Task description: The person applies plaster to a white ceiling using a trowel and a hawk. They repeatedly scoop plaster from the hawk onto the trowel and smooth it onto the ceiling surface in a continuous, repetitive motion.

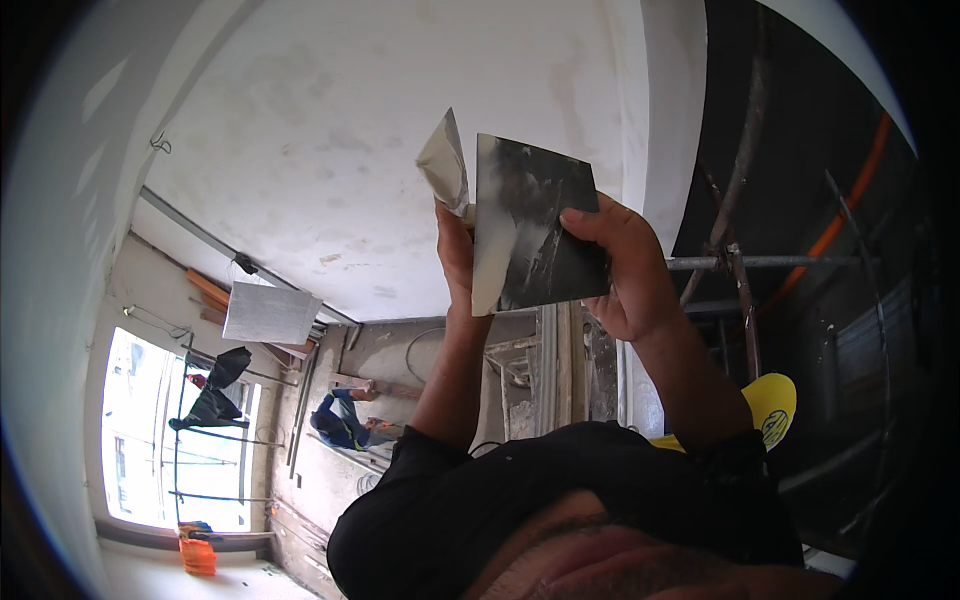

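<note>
Both of my arms are raised in front of the pale plastered surface. My right hand [628, 255] grips a dark, flat rectangular plate [545, 225] by its right edge, thumb across its face. Whitish paste is smeared over the plate, thickest down its left side. My left hand [455, 258] is closed just left of the plate, partly hidden behind it. From it rises a putty knife [444, 165], its pointed blade coated in white paste. The knife's handle is hidden in my fingers. Blade and plate stand close together, with a narrow gap between their upper parts.
Scaffold poles [740, 260] and a dark sheet [800, 130] stand on the right, with an orange hose [835, 230]. A yellow cap or helmet [775, 410] shows behind my right arm. Farther off, another person [345, 425] is by some boards. A bright window [150, 430] lies left.
</note>
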A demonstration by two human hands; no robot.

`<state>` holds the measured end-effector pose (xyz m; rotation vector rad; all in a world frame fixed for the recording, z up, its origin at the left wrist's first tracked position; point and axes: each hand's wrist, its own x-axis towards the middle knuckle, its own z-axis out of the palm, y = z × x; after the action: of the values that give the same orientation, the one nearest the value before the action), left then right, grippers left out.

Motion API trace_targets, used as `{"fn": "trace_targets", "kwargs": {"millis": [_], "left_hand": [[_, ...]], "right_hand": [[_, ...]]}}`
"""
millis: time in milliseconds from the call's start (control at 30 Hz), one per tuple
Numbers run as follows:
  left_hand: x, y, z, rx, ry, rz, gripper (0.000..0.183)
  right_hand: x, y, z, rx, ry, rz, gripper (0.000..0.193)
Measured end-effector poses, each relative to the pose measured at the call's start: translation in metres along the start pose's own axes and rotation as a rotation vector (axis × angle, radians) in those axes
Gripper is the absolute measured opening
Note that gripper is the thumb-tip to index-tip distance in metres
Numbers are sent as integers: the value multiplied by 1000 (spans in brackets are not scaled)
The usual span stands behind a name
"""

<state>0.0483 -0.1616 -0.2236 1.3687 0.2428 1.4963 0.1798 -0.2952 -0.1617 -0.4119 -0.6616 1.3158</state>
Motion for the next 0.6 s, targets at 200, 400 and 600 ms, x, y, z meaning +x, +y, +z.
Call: {"fn": "trace_targets", "kwargs": {"millis": [200, 400, 600], "left_hand": [[-10, 6, -8, 659, -143, 307, 70], [-7, -12, -19, 843, -338, 521, 75], [8, -9, -21, 961, -453, 726, 67]], "right_hand": [[10, 16, -27, 38, 80, 47, 25], [12, 12, -38, 15, 113, 37, 28], [10, -2, -54, 51, 160, 15, 28]]}}
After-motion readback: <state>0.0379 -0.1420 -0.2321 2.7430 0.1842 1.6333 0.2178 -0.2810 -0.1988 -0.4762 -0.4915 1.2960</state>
